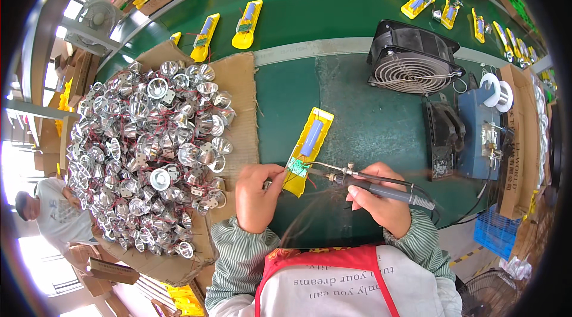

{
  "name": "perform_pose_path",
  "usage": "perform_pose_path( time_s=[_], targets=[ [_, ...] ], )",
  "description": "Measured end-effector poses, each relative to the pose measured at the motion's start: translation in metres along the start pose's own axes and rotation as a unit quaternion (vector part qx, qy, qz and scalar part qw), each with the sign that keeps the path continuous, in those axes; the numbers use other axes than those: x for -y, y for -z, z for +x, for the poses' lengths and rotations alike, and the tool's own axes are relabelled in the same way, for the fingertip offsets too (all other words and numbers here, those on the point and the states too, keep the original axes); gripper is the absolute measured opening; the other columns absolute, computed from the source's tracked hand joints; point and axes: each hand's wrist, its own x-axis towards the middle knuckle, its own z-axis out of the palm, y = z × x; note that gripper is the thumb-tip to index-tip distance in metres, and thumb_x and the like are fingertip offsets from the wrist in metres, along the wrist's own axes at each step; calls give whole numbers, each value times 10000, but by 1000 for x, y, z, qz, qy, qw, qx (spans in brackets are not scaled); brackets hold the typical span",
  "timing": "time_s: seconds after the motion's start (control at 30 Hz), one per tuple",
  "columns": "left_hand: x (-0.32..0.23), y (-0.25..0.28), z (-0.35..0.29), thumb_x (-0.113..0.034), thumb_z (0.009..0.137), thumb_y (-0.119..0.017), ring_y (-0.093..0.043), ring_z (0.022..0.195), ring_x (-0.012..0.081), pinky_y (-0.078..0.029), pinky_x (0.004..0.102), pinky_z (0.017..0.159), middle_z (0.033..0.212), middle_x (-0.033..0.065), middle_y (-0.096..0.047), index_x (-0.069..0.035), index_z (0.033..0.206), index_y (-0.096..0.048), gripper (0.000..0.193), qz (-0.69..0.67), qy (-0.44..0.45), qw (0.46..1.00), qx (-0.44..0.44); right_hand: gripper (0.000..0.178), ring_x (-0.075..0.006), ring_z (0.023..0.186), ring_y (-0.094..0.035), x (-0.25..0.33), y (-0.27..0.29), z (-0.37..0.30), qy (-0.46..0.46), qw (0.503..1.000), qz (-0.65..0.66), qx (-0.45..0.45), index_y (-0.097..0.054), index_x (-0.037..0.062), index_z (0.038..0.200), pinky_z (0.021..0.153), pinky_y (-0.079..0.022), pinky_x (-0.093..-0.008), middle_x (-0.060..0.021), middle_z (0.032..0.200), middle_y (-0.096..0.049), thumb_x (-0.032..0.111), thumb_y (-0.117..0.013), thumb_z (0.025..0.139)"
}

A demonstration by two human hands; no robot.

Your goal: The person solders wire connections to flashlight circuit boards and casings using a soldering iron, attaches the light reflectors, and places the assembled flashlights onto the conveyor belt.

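In front of me a yellow plastic housing (pixel 322 117) lies at a slant on the green bench. It holds a blue cylindrical battery (pixel 311 138) and a small green circuit board (pixel 297 166). My right hand (pixel 381 198) grips a soldering iron (pixel 390 192) with a thin metal feed tube along it, its tip reaching the board. Beside the housing's left edge is my left hand (pixel 258 195), thumb and forefinger pinched together close to the board. Thin wires run near those fingertips; what exactly they hold is too small to make out.
Silver reflector cups (pixel 149 138) with red wires are heaped on cardboard (pixel 238 90) at left. A black fan (pixel 414 58) stands far right, near a blue soldering unit (pixel 476 120) with a solder spool (pixel 504 96). More yellow housings (pixel 247 24) lie beyond the rail. A person (pixel 53 210) is at far left.
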Motion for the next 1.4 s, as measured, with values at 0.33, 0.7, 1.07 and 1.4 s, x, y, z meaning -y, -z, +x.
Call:
perform_pose_path(
  time_s=[0.33, 0.7, 1.07, 1.4],
  targets=[
    [-3, -9, -1, -58, 729, -640, -504, 800, 281, -404, 377, 709, 839, 87, -550, -37, 798, -624, 73, 89, -39, 994, 52, 138, -100, 644, -617, -5, -2, 5, 4, 1000, -13, 10, -535, -38, 869, 523, -508, -228, -88, 741, -630, 25, -636, 799],
    [-3, -9, -1, -65, 751, -621, -531, 809, 293, -411, 384, 708, 850, 98, -556, -31, 808, -620, 66, 73, -19, 994, 76, 139, -133, 644, -615, -8, -1, 9, -9, 999, -22, 37, -503, -49, 887, 522, -518, -249, -130, 761, -614, -7, -603, 800],
    [-4, -7, 0, -70, 760, -613, -547, 785, 293, -418, 386, 688, 842, 101, -555, -27, 813, -620, 68, 73, -25, 994, 84, 141, -132, 590, -595, 4, 2, 4, -9, 1000, -4, -1, -485, -32, 908, 515, -502, -250, -138, 728, -611, -9, -585, 811],
    [-5, 5, 11, -77, 740, -636, -557, 762, 300, -447, 378, 670, 817, 108, -572, -25, 788, -644, 71, 42, -34, 992, 110, 156, -119, 622, -615, 1, 19, -11, -4, 999, 2, -40, -517, -52, 905, 526, -519, -239, -117, 762, -628, -4, -618, 796]
  ],
)
